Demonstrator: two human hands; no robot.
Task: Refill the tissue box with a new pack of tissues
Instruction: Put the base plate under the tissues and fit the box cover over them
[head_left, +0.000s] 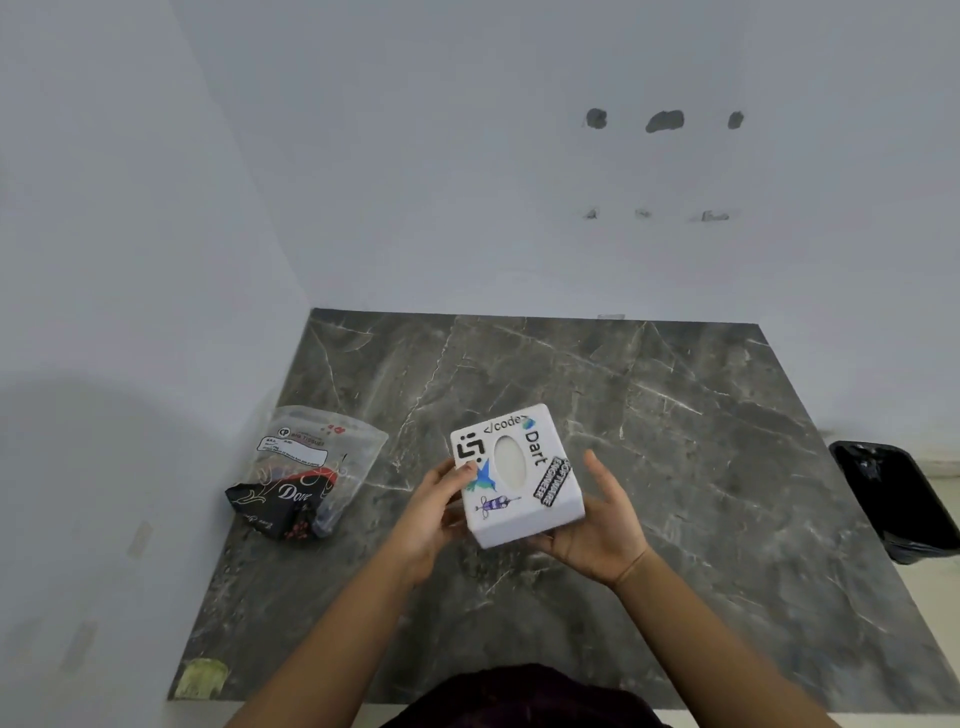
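Note:
A white square tissue box (519, 512) covered in stickers is held above the marble counter, its oval opening facing up. My left hand (434, 512) grips its left side with the thumb on top. My right hand (597, 530) cups it from below and from the right, fingers spread. A clear plastic pack of tissues (317, 452) lies on the counter to the left, near the wall, partly emptied and crumpled.
A dark Dove wrapper (278, 506) lies against the front of the tissue pack. The dark marble counter (701, 467) meets white walls at the back and left. A black bin (898, 499) stands off the right edge. Yellowish tape (200, 675) marks the front left corner.

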